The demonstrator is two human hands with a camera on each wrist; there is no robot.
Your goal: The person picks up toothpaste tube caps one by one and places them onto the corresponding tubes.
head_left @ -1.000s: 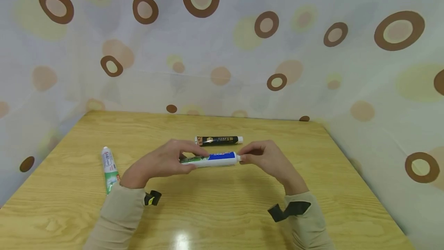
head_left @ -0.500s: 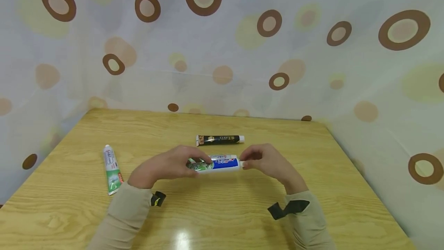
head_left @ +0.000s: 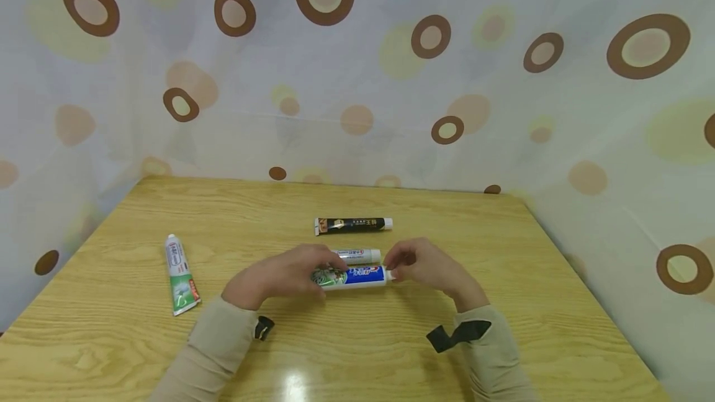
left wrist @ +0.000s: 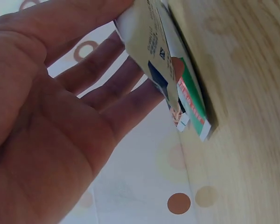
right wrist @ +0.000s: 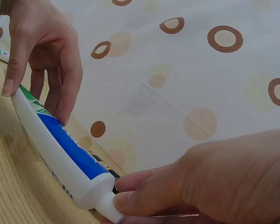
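Observation:
A toothpaste tube (head_left: pixel 365 275) with a blue, green and white print lies level between both hands, just above or on the table; I cannot tell which. My left hand (head_left: pixel 285 275) grips it by the flat tail end, thumb on the near side and fingers on the far side. At the other end, my right hand (head_left: pixel 427 265) pinches the white cap (right wrist: pixel 109 207). Right behind the held tube lies a second, white toothpaste tube (head_left: pixel 360 257), partly hidden by my left hand. In the left wrist view its green tail (left wrist: pixel 192 93) shows past my fingers.
Farther back on the wooden table (head_left: pixel 335 352) lies a black toothpaste tube (head_left: pixel 353 225), cap to the right. A white and green tube (head_left: pixel 181 278) lies at the left, cap pointing away. A dotted cloth (head_left: pixel 357 79) hangs behind and along the sides.
Both hands have brought the held tube down and nearer to me, and its printed face has turned more into view. The white tube behind it has come into sight.

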